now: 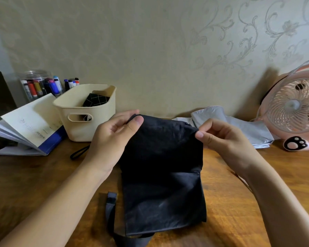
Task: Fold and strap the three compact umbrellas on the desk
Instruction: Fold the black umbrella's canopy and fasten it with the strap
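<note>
A person sits at a brown wooden desk (239,202) and both bare forearms reach in from the near edge. Between the hands, at the centre of the desk, a black fabric compact umbrella (162,175) hangs as a flattened, creased panel; its upper edge is lifted and its lower part rests on the wood towards six o'clock. The left hand (114,136) pinches the upper left corner of the fabric between thumb and curled fingers. The right hand (219,138) pinches the upper right corner between thumb and forefinger, with the other fingers loosely curled. A dark grey fabric closure strap (111,202) trails from the umbrella's lower left edge, at seven o'clock. At ten o'clock stands a cream plastic basket with a cut-out handle (73,129), holding a black item with thin white grid lines (95,100); what it is I cannot tell. A thin black cord loop (78,152) lies in front of the basket. Further left lie an open white-paged book with a blue cover (29,127) and a clear jar of coloured markers (37,84). At two o'clock lies a pale silver-grey umbrella canopy (239,125), beside a pink desk fan with a paw-print base (292,104).
</note>
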